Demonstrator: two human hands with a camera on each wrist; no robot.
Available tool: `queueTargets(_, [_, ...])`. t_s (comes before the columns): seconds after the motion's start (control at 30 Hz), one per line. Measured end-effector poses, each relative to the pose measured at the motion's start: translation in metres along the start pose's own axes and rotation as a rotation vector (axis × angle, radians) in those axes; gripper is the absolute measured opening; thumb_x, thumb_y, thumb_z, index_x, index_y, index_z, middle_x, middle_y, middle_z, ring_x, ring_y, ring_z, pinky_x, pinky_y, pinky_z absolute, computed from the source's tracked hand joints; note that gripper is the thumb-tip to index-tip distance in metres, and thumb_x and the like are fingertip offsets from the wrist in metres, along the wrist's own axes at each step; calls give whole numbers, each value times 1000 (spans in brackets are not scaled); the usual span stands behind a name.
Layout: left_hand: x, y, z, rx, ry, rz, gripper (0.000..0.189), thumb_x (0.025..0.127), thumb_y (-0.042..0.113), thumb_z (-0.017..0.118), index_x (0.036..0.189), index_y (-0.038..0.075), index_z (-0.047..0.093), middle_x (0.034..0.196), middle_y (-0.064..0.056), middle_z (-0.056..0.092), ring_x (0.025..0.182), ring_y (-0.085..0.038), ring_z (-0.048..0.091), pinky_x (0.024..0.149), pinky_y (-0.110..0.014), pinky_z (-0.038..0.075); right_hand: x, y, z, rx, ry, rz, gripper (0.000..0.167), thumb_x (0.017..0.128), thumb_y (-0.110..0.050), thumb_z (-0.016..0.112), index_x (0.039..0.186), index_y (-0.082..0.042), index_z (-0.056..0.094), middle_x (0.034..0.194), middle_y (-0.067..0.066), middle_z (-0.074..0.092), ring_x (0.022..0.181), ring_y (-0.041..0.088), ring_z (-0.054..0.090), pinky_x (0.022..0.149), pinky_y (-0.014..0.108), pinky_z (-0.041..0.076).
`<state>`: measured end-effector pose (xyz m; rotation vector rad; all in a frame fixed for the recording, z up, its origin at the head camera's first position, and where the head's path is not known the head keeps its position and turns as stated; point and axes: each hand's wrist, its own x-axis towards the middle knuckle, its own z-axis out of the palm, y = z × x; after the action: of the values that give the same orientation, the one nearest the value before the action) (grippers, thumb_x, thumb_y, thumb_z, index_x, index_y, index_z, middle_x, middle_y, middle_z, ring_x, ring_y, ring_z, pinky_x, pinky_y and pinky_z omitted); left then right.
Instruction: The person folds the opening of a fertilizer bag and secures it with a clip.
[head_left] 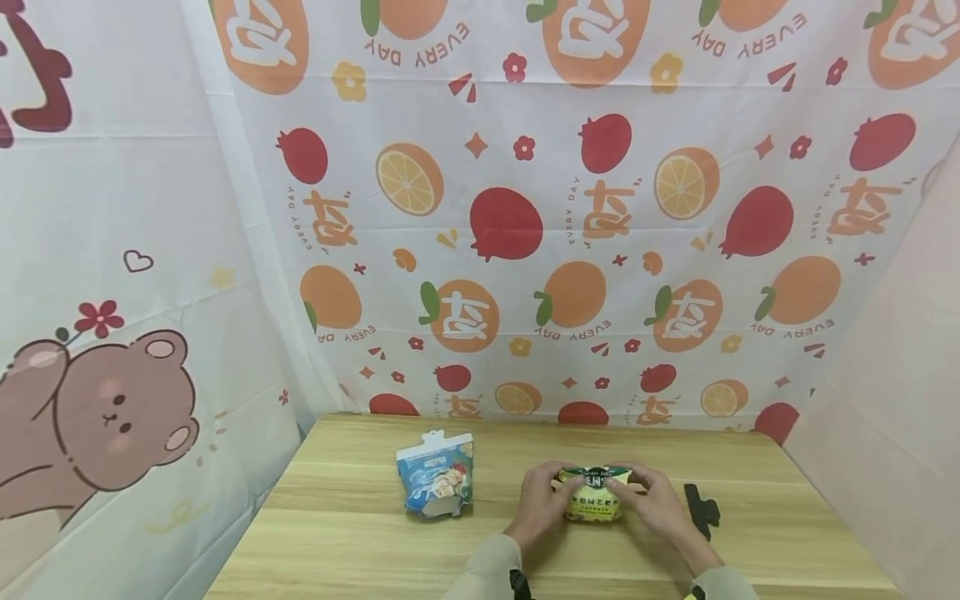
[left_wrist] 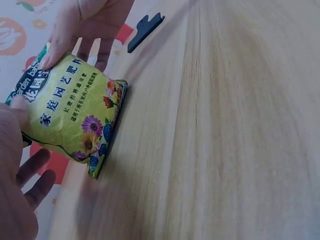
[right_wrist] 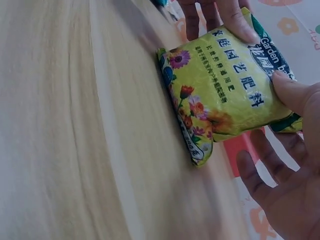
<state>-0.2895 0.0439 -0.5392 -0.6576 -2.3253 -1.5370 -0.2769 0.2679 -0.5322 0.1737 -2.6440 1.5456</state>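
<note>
Both hands hold a small yellow-green bag of garden fertilizer (head_left: 592,504) upright near the table's front, its flower-printed bottom edge down at the wood. My left hand (head_left: 542,502) grips the upper left side, thumb on the front. At the upper right side, my right hand (head_left: 658,507) pinches the bag the same way, thumb across the printed label. In the right wrist view the bag (right_wrist: 225,80) shows pink and orange flowers along its lower edge, and the lower fingers of the right hand (right_wrist: 285,170) spread behind it. A black clip (head_left: 702,510) lies just right of the right hand.
To the left on the wooden table (head_left: 337,533) stands a blue and white bag (head_left: 437,482) with a white clip across its top. A fruit-print cloth (head_left: 555,333) hangs behind the table, and a bear-print cloth (head_left: 247,350) hangs at the left.
</note>
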Motion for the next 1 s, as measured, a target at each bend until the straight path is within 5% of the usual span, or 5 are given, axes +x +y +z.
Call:
queueTargets(0.13, [1, -1, -2, 8, 2, 21, 20, 99, 27, 65, 103, 13, 79, 101, -3, 80, 86, -1, 65, 71, -16, 51, 1, -2, -4, -7, 5, -24, 31, 93, -32, 73, 122, -19, 72, 133, 9, 68, 126, 31, 59, 97, 40, 57])
queueTargets(0.3, [1, 0, -3, 34, 17, 71, 19, 98, 26, 66, 99, 13, 80, 98, -2, 80, 83, 0, 67, 74, -17, 52, 1, -4, -6, 14, 11, -1, 33, 90, -33, 77, 118, -16, 75, 129, 13, 71, 113, 26, 70, 87, 30, 59])
queueTargets(0.6, [-1, -2, -2, 39, 42, 121, 16, 96, 21, 68, 95, 11, 80, 95, -3, 80, 87, -7, 72, 80, -23, 56, -2, -4, -4, -8, 49, 16, 26, 90, -31, 76, 111, -15, 79, 115, 9, 77, 111, 28, 72, 92, 42, 59])
queueTargets(1.0, [-2, -3, -2, 65, 50, 146, 17, 97, 22, 66, 96, 12, 79, 94, -2, 80, 87, -9, 72, 80, -24, 56, -5, -7, 1, -70, 101, 1, 23, 90, -36, 75, 107, -21, 81, 116, 6, 77, 116, 32, 71, 100, 52, 55])
